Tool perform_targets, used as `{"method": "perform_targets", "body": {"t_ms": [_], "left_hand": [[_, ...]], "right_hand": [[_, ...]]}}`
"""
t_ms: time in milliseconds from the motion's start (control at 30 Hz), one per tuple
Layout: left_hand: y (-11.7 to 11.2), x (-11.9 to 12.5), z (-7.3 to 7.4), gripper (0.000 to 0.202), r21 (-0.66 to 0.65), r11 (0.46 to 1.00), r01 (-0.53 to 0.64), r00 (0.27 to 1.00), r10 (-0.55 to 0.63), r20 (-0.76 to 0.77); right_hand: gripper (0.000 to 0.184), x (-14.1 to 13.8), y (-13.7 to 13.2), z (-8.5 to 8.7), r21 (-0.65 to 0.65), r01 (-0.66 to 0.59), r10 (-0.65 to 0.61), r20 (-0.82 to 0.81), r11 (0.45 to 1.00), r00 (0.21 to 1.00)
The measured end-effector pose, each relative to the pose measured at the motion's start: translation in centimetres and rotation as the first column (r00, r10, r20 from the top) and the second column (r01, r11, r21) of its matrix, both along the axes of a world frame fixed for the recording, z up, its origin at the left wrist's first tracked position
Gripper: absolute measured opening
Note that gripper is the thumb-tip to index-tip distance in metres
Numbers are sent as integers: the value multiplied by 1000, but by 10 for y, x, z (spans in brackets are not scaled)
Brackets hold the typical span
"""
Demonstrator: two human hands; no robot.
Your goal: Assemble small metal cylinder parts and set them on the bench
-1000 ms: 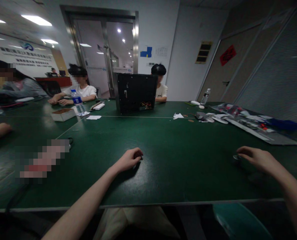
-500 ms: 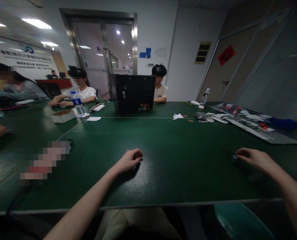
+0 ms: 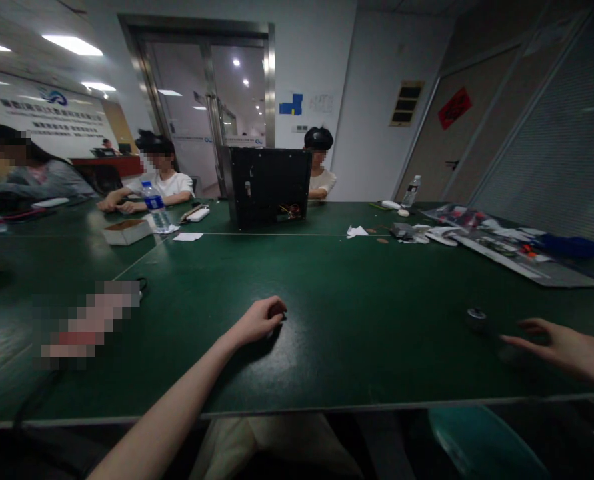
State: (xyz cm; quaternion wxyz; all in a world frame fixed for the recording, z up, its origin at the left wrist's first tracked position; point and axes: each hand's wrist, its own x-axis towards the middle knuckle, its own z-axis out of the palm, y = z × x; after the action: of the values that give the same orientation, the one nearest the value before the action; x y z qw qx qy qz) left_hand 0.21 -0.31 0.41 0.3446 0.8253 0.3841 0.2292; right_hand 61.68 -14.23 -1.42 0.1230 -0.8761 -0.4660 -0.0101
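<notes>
A small round dark object with a pale top (image 3: 476, 315) is seen low and right on the green table (image 3: 357, 293). At lower centre, the left hand (image 3: 257, 320) is curled into a loose fist on the table; whether anything is held cannot be told. The right hand (image 3: 567, 348), open-fingered, has been drawn back off the object since half a second ago. A black computer case (image 3: 269, 187) stands behind.
</notes>
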Motion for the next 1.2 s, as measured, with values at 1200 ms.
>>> {"method": "perform_targets", "body": {"t_ms": [1200], "left_hand": [[2,-4,-3,15,43,999,9,1000,-10,23]], "right_hand": [[48,-426,99,27,494,-851,922,-386,178,-32]]}}
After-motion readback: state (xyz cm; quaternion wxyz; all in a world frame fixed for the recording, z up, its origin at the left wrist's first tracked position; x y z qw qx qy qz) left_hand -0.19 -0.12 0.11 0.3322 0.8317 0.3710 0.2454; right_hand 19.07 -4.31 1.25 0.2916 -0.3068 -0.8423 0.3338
